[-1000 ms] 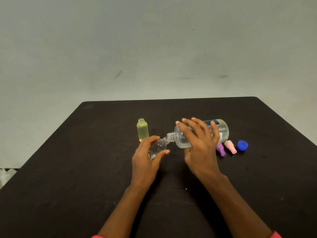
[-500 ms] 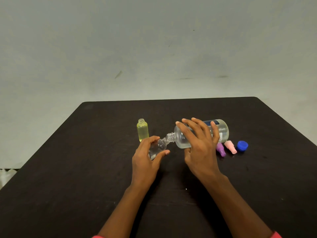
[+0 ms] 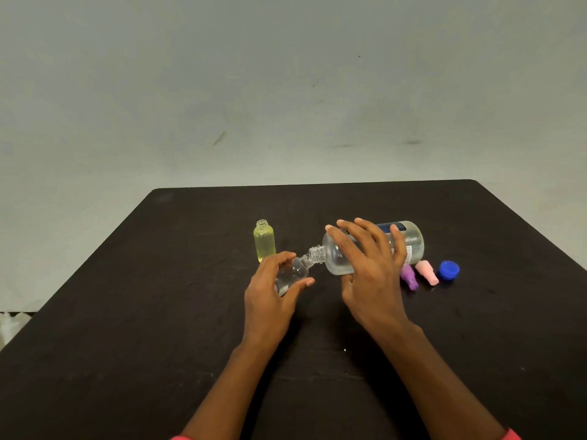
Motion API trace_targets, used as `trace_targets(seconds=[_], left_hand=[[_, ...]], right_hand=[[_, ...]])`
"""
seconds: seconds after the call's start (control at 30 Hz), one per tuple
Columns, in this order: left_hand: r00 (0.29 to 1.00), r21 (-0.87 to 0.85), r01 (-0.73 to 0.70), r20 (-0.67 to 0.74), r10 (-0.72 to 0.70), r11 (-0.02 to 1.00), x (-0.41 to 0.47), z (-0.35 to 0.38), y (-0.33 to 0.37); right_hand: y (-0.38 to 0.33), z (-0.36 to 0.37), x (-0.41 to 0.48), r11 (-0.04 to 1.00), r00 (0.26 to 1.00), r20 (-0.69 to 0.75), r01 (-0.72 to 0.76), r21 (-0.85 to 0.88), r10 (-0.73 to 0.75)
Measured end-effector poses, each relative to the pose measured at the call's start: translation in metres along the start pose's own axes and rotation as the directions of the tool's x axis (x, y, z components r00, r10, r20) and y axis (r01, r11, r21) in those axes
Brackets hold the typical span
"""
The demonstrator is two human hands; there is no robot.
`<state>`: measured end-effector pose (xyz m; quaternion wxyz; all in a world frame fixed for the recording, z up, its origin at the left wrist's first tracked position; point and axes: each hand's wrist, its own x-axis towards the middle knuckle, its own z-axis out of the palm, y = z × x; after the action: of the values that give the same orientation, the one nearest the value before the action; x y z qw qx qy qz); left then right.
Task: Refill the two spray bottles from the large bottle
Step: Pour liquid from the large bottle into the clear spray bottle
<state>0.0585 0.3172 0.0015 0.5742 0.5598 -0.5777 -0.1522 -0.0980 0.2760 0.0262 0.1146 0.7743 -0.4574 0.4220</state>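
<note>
Grip, right hand (image 3: pixel 371 274): fingers spread over the top of the large bottle (image 3: pixel 411 242), thumb beneath. The bottle is grasped and tipped nearly onto its side, with its threaded neck pointing left and slightly down. It has clear contents, and a dark label shows past the fingertips.

Grip, left hand (image 3: pixel 270 300): thumb and fingers curled round the small clear bottle (image 3: pixel 293 274). The bottle is tilted, its open mouth meeting the large bottle's neck between the two hands. Whether liquid is passing cannot be told.

Yellow bottle (image 3: pixel 264 241): uncapped and upright, just beyond the left hand's fingertips.

Purple spray head (image 3: pixel 409 278), pink spray head (image 3: pixel 427 273), blue cap (image 3: pixel 449 270): lying in a row just right of the right hand, near the large bottle's base end. Purple is nearest the hand, blue farthest.

Support: black table (image 3: pixel 158 312).
</note>
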Motion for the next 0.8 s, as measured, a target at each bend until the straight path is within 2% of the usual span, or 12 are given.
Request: trace_targets(seconds=[0.8], left_hand=[[1.000, 0.001, -0.009, -0.007, 0.009, 1.000, 0.0000, 0.0000, -0.0001]], right_hand=[[-0.0002, -0.0006, -0.0003, 1.000, 1.000, 0.003, 0.001, -0.009, -0.001]])
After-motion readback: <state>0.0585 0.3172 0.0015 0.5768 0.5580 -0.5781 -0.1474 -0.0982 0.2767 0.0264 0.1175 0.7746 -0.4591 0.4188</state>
